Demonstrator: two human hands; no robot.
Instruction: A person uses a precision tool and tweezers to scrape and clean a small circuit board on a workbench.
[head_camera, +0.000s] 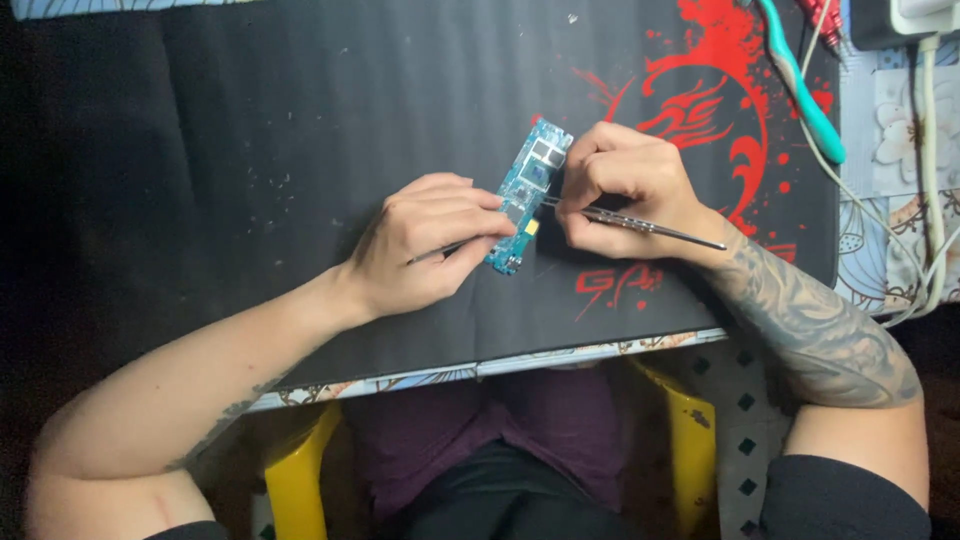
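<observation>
A long, narrow blue circuit board (531, 180) lies tilted on a black mat (250, 150). My left hand (425, 240) rests on the mat at the board's left edge, its fingers closed on a thin metal tool (440, 251) that touches the board. My right hand (630, 185) is at the board's right edge and grips metal tweezers (650, 225), whose tips touch the board near its middle. The tweezers' handle sticks out to the right over my wrist.
The mat carries a red splash design (720, 110) at the right. A teal-handled tool (805, 90) and white cables (930, 180) lie at the far right on a patterned tablecloth (890, 130). A yellow chair (690, 450) shows below the table edge.
</observation>
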